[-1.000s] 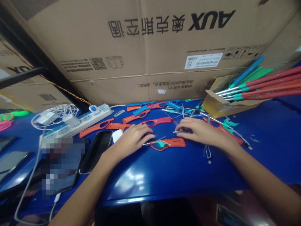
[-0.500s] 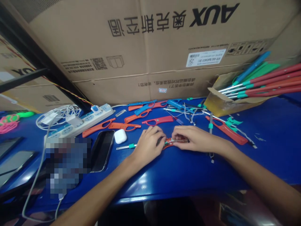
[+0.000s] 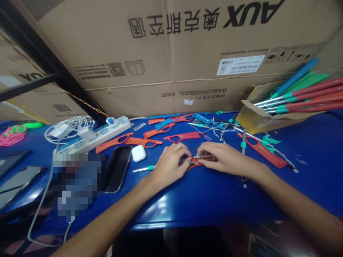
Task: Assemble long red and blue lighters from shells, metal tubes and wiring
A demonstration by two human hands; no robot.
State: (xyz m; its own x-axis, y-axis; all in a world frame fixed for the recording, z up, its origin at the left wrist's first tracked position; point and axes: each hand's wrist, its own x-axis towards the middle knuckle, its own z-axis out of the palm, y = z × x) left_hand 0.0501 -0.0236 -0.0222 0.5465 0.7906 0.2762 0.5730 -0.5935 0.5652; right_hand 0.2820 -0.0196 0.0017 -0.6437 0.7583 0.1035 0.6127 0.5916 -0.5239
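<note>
A white power strip [image 3: 93, 136] with plugged chargers is seen at the far left of the blue table [image 3: 203, 200], a dark phone [image 3: 118, 168] and white earbud case [image 3: 138, 153] nearer. Orange handle shells [image 3: 144, 142] are scattered beyond. A torn carton [image 3: 257, 119] of long rods is placed far right, before a large cardboard box [image 3: 187, 53].

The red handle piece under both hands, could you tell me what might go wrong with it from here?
The red handle piece is pinched between left hand and right hand, mostly hidden; small parts might slip unseen. Loose wires lie close behind the right hand and could snag. The metal rod by the left wrist might get knocked.
</note>
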